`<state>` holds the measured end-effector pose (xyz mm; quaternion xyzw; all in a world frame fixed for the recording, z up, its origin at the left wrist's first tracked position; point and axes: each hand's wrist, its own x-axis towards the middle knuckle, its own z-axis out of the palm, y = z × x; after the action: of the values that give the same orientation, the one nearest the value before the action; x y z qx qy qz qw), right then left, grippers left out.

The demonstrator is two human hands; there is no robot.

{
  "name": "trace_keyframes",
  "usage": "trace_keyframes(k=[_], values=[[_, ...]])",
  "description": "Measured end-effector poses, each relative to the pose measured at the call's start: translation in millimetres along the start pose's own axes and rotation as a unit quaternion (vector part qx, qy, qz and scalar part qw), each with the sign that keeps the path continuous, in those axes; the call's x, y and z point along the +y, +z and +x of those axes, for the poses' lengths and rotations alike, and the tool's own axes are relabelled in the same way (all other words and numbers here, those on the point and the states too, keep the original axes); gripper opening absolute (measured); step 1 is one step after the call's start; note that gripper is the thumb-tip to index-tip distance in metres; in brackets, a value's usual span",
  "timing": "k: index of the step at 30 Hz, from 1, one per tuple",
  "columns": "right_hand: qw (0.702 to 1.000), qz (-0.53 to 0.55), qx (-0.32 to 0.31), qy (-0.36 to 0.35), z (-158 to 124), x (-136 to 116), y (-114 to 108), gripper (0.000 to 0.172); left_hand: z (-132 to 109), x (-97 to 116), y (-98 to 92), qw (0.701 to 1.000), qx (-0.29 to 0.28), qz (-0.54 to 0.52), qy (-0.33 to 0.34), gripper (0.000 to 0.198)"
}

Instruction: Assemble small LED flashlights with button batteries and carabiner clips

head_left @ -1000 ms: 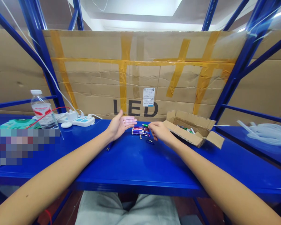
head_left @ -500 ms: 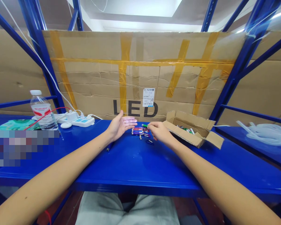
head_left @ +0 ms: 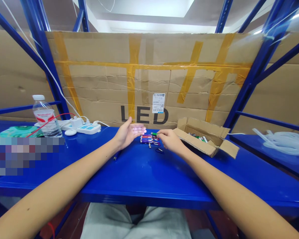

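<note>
My left hand (head_left: pixel 130 134) is open, its fingers stretched and the palm turned toward the right, just left of a row of several small metallic tubes (head_left: pixel 146 139) in red and blue. My right hand (head_left: pixel 171 139) pinches a small green cylinder (head_left: pixel 153 133) near the right end of that row; whether it is a battery or a tube I cannot tell. Small silvery bits (head_left: pixel 149 145) lie in front of the row, and a dark looped strap (head_left: pixel 159 151) lies nearer me. Partly hidden by my left wrist is a dark slim piece (head_left: pixel 116 156) with a metal end.
An open cardboard box (head_left: pixel 200 144) with small cylinders inside stands to the right. Clear tubing (head_left: pixel 284 141) is coiled farther right. On the left are a water bottle (head_left: pixel 45 116), a power strip (head_left: pixel 89 128) and a green packet (head_left: pixel 20 131). A large cardboard sheet (head_left: pixel 102 86) stands behind.
</note>
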<state>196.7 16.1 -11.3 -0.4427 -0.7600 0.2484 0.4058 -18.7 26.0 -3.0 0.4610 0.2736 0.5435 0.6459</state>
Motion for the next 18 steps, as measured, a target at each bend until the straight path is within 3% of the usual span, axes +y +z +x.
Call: trace_keyframes(k=[18], values=[[0.999, -0.041, 0.006, -0.031, 0.6, 0.8, -0.7, 0.025, 2.5, -2.0, -2.5, 1.000, -0.015, 0.003, -0.002, 0.064]])
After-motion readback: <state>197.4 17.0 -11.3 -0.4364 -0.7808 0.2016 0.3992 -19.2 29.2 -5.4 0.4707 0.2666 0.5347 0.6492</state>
